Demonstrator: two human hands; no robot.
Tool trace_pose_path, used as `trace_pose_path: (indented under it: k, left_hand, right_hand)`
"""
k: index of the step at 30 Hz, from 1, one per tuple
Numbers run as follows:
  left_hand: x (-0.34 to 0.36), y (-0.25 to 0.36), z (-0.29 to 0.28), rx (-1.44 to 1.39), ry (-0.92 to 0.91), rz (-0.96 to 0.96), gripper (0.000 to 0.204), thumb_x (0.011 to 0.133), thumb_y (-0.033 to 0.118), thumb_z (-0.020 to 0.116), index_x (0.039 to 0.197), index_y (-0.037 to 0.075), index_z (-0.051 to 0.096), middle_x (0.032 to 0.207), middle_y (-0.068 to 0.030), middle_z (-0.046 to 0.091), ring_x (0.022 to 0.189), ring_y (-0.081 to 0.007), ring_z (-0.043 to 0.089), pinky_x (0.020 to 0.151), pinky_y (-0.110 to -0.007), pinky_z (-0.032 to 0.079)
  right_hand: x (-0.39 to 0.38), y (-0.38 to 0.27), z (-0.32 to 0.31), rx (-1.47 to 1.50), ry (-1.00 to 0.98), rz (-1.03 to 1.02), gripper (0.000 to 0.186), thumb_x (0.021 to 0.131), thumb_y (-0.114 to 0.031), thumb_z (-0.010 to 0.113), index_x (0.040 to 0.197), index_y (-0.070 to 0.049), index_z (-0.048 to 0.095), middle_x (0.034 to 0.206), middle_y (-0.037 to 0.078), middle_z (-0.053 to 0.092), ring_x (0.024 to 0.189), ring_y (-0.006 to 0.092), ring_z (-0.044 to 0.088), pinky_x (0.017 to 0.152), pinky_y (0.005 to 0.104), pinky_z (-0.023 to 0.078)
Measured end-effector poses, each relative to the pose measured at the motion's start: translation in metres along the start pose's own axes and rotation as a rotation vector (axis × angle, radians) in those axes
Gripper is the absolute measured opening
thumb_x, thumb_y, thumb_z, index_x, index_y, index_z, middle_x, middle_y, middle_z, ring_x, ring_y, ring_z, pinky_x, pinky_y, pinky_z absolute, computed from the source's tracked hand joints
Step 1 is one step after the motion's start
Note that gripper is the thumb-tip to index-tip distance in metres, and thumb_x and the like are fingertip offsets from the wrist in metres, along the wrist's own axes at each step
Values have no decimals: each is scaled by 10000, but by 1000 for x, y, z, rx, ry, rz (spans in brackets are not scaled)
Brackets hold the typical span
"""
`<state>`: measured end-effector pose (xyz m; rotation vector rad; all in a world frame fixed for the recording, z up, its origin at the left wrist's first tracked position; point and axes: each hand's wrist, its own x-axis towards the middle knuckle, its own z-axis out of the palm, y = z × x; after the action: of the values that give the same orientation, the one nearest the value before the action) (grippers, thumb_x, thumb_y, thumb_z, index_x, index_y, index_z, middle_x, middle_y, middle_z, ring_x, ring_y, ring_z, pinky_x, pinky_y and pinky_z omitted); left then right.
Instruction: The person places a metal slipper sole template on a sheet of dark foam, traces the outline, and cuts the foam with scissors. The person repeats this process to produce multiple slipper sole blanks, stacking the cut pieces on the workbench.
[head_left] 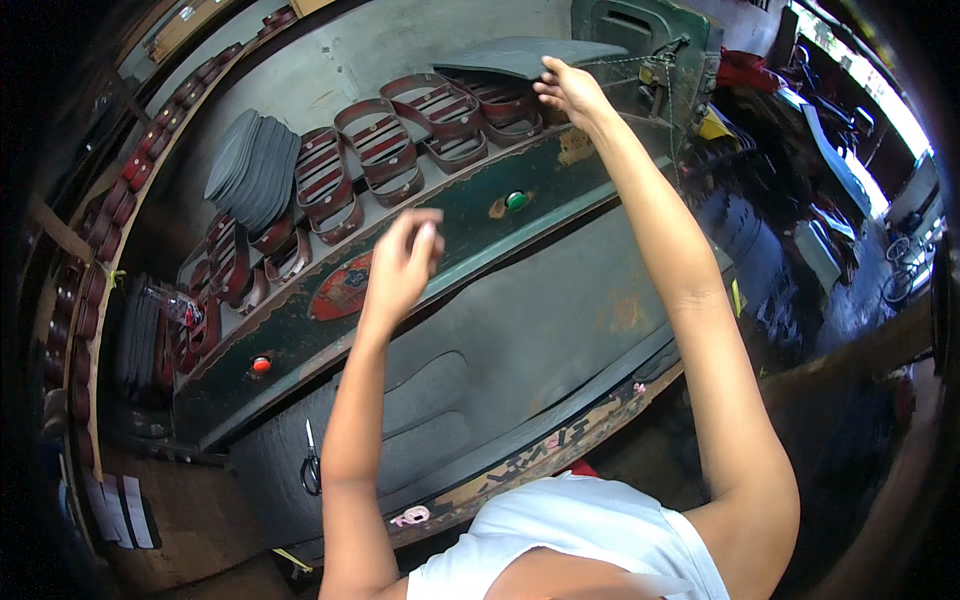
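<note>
At the upper middle, my right hand (565, 90) grips the near edge of a dark grey flat sheet (490, 50), raised over the back of a row of red-brown oval cutting dies (375, 150) on the green machine's ledge. My left hand (410, 255), slightly blurred, hangs above the machine's front face (462, 205) with loosely bent fingers and nothing visible in it. A stack of grey oval pieces (245, 165) rests on the dies to the left. Beneath my arms lies a dark work surface (540, 330), with black-handled scissors (311, 465) at its left.
Shelves of more dies (125, 195) line the left. A red button (262, 364) and a green one (516, 200) sit on the machine. At the right are a dark cluttered area (750, 230) and bright opening. A wooden board (190, 520) is at lower left.
</note>
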<state>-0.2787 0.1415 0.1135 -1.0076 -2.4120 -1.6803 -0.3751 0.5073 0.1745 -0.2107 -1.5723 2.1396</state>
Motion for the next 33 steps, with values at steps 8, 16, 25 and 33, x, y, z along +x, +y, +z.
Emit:
trace_pose_path:
  k: [8,16,25,33]
  left_hand:
    - [197,-9,50,888,311,307,560,958,407,669,1276,-51,617,1260,-261,626,1225,-427,573,1060,-501,449]
    - [207,-11,-9,1080,402,-102,725,1036,619,385,1246,-14,670,1277,-273,655,1207,-436,627,1023,-597,468]
    - [167,-16,-50,1088,-92,-210,921,961,805,265,1291,63,697,1325,-252,659,1306,-389,591,1108,-592,385]
    - [-87,46,-30,307,246,179,575,1102,455,322,1242,-19,616,1118,-249,668,1093,-364,615,995,-401,466]
  right_hand:
    - [29,24,-73,8,-34,213,332,1044,-355,601,1004,-33,672,812,-3,617,845,169,684,735,320,579]
    - [8,10,-49,-69,-400,51,328,1013,-368,664,1011,-41,642,866,-3,615,840,173,697,761,328,587]
    - [-18,43,7,-276,-318,165,619,996,-485,658,1310,47,609,1160,100,668,1059,240,713,905,362,605]
    - [-195,78,-67,-624,-731,-212,347,1013,-368,641,830,-101,514,738,-5,499,650,82,473,631,260,452]
